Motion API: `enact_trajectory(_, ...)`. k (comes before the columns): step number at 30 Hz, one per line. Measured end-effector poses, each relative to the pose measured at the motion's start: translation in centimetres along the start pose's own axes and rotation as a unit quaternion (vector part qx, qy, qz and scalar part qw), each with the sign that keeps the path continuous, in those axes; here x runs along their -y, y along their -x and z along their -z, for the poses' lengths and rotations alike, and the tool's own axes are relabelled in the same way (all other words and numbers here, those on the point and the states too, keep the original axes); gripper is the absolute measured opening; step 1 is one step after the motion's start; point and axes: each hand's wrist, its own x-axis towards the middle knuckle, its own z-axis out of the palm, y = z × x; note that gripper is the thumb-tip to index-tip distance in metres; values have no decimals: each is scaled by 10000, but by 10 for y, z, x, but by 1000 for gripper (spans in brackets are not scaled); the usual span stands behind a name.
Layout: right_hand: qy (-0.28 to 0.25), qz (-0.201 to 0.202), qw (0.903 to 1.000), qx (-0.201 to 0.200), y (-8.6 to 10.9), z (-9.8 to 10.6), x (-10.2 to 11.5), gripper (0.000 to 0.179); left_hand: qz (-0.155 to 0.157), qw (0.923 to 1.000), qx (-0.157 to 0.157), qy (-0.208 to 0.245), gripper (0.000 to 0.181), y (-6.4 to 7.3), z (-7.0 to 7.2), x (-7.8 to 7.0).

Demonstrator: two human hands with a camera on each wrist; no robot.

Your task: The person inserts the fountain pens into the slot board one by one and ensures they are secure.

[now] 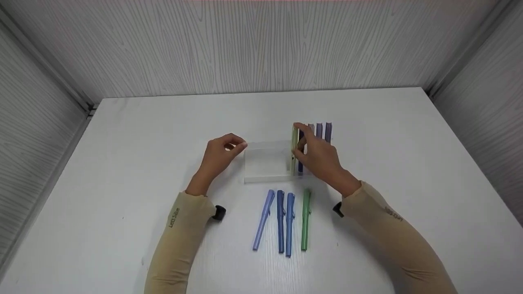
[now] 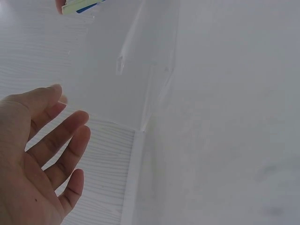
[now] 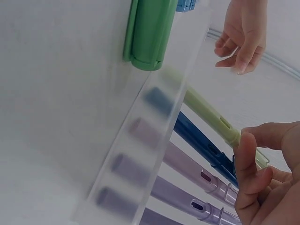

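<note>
Plastic box [image 1: 265, 179]: on the counter [image 1: 122, 171]; grip of the left hand [image 1: 220, 154] pinches its far left corner, seemingly to steady it.
Pale-green pen [image 1: 293, 164]: end inside the box; grip of the right hand [image 1: 320, 157] pinches its upper part, apparently to align it beside the dark-blue pen [image 1: 300, 168].
Loose pens [image 1: 280, 222]: in front of the box, likely for easy reach.

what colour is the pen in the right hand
The pen is pale yellow-green, seen best in the right wrist view.
</note>
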Motion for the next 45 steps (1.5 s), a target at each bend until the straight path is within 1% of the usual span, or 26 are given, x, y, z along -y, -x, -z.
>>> enact_trajectory(5, 17, 17, 10000, 0, -2, 1, 0, 60, -4, 10000, -27, -26, 25, -1, 1, -1)
enact_trajectory(11, 40, -18, 9999, 101, -4, 2, 0, 63, -43, 10000, -33, -3, 26, -3, 0, 0)
enact_trajectory(17, 213, -6, 9997, 106, -7, 2, -2, 63, -255, 9997, -59, -6, 25, -3, -1, 0)
enact_trajectory(19, 214, -14, 9997, 102, -7, 3, -2, 62, -268, 9996, -73, -6, 24, -2, -1, -1)
enact_trajectory(27, 1, -131, 9997, 188, -7, 4, -2, 64, -87, 10000, -30, 20, 25, -2, -1, -3)
enact_trajectory(31, -59, -170, 9996, 238, -4, 6, -2, 65, -117, 9999, -24, 28, 25, -2, -2, -3)
enact_trajectory(36, -360, -221, 9984, 364, 0, 10, -3, 64, -180, 9998, -51, 15, 24, -3, -2, -2)
enact_trajectory(42, -577, -234, 9964, 583, 6, 12, -6, 65, -79, 10000, -42, 22, 24, -3, -2, -1)
enact_trajectory(45, -648, -258, 9953, 679, 11, 14, -6, 67, -89, 9999, -60, 35, 24, -3, -3, -1)
